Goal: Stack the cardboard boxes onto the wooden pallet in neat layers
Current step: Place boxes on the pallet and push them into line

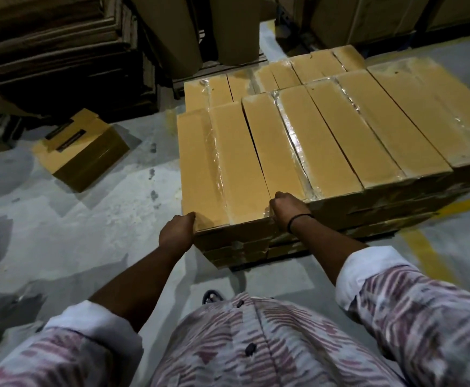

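Note:
A long flat cardboard box (222, 163), taped with clear film, lies at the left end of the top layer of a stack of similar boxes (368, 127). My left hand (178, 233) grips its near left corner with curled fingers. My right hand (287, 208), a black band on the wrist, grips its near right corner. The stack is several layers high, and the pallet under it is hidden apart from a dark strip at the bottom (256, 265).
A small open cardboard box (81, 149) lies tilted on the grey concrete floor to the left. Piles of flat cardboard (55, 51) and upright boxes (236, 26) stand behind. Yellow floor lines (423, 252) run at the right.

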